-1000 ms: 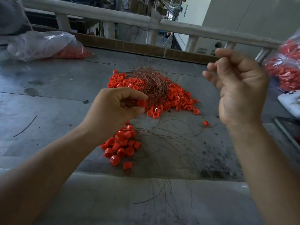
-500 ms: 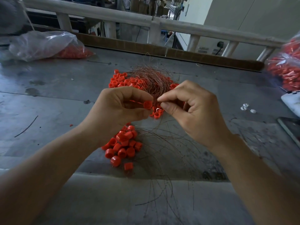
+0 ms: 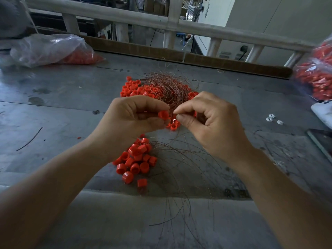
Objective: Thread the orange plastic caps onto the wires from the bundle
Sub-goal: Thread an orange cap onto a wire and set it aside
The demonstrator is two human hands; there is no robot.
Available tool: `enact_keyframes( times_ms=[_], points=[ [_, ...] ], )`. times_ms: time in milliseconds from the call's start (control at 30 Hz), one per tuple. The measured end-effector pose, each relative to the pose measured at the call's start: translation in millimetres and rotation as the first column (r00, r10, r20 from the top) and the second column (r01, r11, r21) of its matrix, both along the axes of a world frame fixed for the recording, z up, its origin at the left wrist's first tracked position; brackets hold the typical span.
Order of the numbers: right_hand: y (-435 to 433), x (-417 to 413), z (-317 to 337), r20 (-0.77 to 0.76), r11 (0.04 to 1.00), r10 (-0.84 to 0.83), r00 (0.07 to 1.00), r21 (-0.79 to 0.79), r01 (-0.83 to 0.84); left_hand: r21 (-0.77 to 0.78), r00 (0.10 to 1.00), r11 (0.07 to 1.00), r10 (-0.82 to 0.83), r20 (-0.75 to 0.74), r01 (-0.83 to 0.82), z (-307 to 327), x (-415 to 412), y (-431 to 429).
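My left hand [image 3: 133,117] pinches one orange cap [image 3: 163,115] between thumb and forefinger, above the grey table. My right hand [image 3: 210,121] is right beside it, thumb and forefinger pinched together on a thin wire end at the cap. Behind both hands lies the tangled bundle of copper-coloured wires [image 3: 167,87] on a heap of loose orange caps [image 3: 138,88]. A second pile of caps [image 3: 136,160] lies below my left hand, with thin wires [image 3: 183,168] fanning out from it to the table's near edge.
A clear bag holding orange caps [image 3: 53,49] lies at the back left. Another bag of orange parts [image 3: 316,76] sits at the right edge. Small white pieces [image 3: 273,120], a white object [image 3: 323,114] and a dark flat object [image 3: 321,141] lie at the right. A railing [image 3: 170,24] runs behind the table.
My right hand came down from high on the right to meet my left hand at the cap, and has stayed pinched there. My left hand kept holding the cap.
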State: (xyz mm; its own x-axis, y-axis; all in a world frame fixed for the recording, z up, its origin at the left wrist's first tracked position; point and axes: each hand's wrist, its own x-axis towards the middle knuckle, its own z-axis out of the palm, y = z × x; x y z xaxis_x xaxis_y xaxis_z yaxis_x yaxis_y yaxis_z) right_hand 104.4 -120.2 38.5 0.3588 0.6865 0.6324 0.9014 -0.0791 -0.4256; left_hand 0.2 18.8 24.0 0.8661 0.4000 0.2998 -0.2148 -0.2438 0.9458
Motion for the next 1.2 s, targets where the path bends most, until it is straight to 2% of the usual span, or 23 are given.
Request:
enact_keyframes(
  times_ms=[400,767,933,1100,1200],
  points=[
    [0.2,-6.7,-0.9,-0.182,0.996,0.072,0.981,-0.038,-0.080,0.037,0.999,0.999,-0.011,0.043,0.010,-0.3,-1.5,-1.8],
    [2.0,-8.4,-0.1,-0.161,0.990,0.066,0.985,-0.110,-0.084,0.088,0.998,0.995,-0.041,0.050,0.037,-0.2,-2.2,0.2],
    [-0.2,-10.1,2.3,-0.222,0.991,0.045,0.974,-0.115,-0.072,0.025,0.996,0.998,-0.050,0.070,0.049,-1.0,-2.4,0.4],
    [-1.6,-6.3,5.5,-0.248,0.993,0.006,0.969,-0.111,-0.034,-0.213,0.974,0.951,-0.208,0.086,0.222,-0.6,-3.7,3.8],
    [-2.6,-6.0,7.2,-0.247,0.993,0.007,0.969,-0.116,-0.037,-0.217,0.975,0.951,-0.204,0.090,0.219,-0.1,-3.9,2.5]
  ],
)
